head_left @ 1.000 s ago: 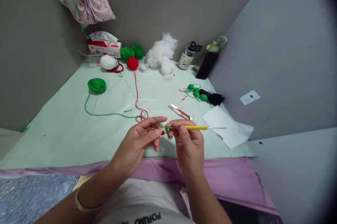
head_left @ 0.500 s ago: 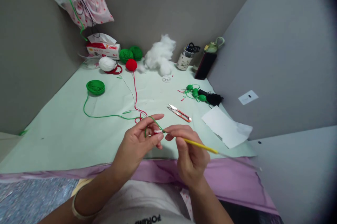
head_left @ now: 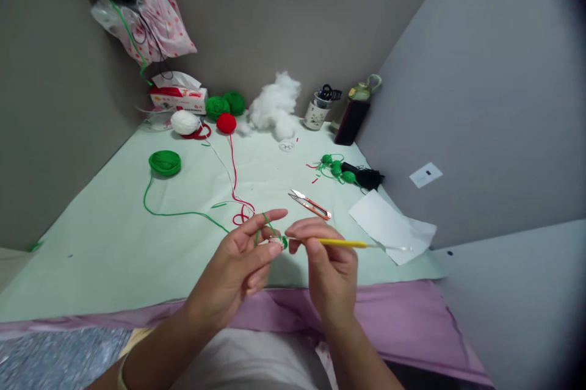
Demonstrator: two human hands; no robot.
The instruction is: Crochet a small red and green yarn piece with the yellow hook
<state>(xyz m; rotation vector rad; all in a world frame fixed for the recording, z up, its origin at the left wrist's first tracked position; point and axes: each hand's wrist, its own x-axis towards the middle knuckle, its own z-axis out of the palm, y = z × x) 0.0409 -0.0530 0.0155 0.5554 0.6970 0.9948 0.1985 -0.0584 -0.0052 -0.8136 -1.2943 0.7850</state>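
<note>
Between thumb and fingers, my left hand (head_left: 233, 265) pinches a small crochet piece (head_left: 277, 242) in white, red and green. Green yarn (head_left: 183, 214) runs over its raised index finger and trails left to a green ball (head_left: 165, 163). My right hand (head_left: 330, 268) is closed around the yellow handle of a crochet hook (head_left: 341, 243), whose tip meets the right side of the piece. Red yarn (head_left: 233, 161) and white yarn (head_left: 218, 158) lead from beyond my left hand to a red ball (head_left: 226, 123) and a white ball (head_left: 184, 122).
Orange-handled thread snips (head_left: 310, 204) lie beyond my hands. Rightward are a white paper sheet (head_left: 389, 225), small green crocheted pieces (head_left: 336, 168) and black yarn (head_left: 370, 179). Along the back stand a tissue box (head_left: 179, 99), white stuffing (head_left: 274, 106), a cup (head_left: 317, 112) and a bottle (head_left: 359, 94).
The hook has swung closer to level, and more green now shows at the crochet piece's right edge. The whole scene sits slightly lower as my head view shifts.
</note>
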